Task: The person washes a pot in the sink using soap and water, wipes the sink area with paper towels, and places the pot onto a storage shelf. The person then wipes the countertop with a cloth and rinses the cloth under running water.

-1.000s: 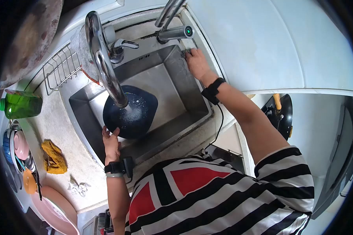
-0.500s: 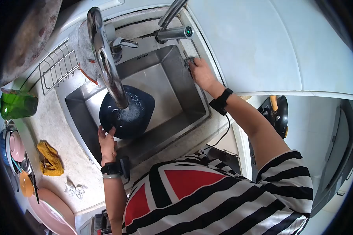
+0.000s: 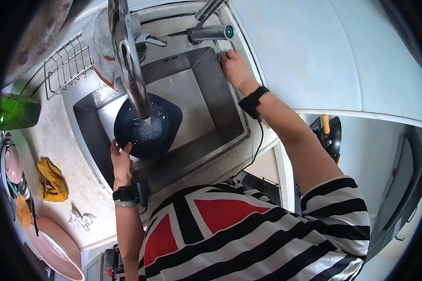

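- Since half a second ago the right hand [image 3: 236, 69] has moved up along the sink's right rim, closer to the upper right corner of the sink [image 3: 214, 100]
- The whole view has shifted a little too, so the top of the faucet [image 3: 130, 65] is now cut off by the upper edge of the frame
- The left hand [image 3: 122, 166] keeps its place at the bowl's lower left edge
- The right fingertips partly cover a small dark wad [image 3: 220, 58], and its material is hard to make out; the fingers are curled onto it
- Froth and running water hide the bottom of the dark bowl [image 3: 172, 114]
- The bowl lies left of centre in the frame, in the sink under the faucet
- The left thumb and fingers are parted and touch the bowl; I cannot tell whether they grip it
- The right hand is well apart from both the bowl and the left hand
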Available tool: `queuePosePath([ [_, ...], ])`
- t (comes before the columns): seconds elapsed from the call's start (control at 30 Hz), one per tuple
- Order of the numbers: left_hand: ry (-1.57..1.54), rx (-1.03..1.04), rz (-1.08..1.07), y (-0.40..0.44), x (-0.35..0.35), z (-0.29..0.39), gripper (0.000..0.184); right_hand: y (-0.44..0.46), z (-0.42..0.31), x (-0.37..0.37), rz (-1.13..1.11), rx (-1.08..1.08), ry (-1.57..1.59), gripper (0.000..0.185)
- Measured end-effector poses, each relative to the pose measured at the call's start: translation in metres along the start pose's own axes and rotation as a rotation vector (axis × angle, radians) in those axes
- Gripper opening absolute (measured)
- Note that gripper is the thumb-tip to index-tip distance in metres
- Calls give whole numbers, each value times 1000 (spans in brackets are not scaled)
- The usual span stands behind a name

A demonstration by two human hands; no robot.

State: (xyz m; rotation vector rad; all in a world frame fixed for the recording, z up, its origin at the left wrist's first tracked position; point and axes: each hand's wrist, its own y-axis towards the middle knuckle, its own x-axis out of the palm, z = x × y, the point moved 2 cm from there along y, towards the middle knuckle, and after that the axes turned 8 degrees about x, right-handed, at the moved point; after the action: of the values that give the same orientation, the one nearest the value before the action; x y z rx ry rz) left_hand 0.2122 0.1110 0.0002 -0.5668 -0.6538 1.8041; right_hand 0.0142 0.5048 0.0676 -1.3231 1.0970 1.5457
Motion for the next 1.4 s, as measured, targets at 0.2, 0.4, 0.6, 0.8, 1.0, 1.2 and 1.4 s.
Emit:
queuePosePath([
  [0.2, 19, 19, -3, -8, 6, 11, 80, -51, -4, -7, 71, -18, 37, 19],
  [0.4, 23, 85, -9, 3, 5, -5, 79, -8, -4, 4, 38, 61, -32, 18],
  [0.6, 4, 55, -25, -14, 4, 15, 77, -41, -1, -4, -49, 66, 6, 17],
  [0.8, 62, 48, 23, -24, 7, 20, 78, 4, 17, -2, 97, 113, 144, 17],
  [1.0, 27, 61, 60, -20, -1, 6, 76, 36, 31, -29, 151, 153, -23, 13],
  [1.2, -1, 105, 57, -14, 4, 3, 76, 81, 38, -32, 78, 33, -272, 15],
  [1.4, 18, 91, -15, -22, 10, 27, 74, -16, 10, -11, -156, 100, -476, 16],
])
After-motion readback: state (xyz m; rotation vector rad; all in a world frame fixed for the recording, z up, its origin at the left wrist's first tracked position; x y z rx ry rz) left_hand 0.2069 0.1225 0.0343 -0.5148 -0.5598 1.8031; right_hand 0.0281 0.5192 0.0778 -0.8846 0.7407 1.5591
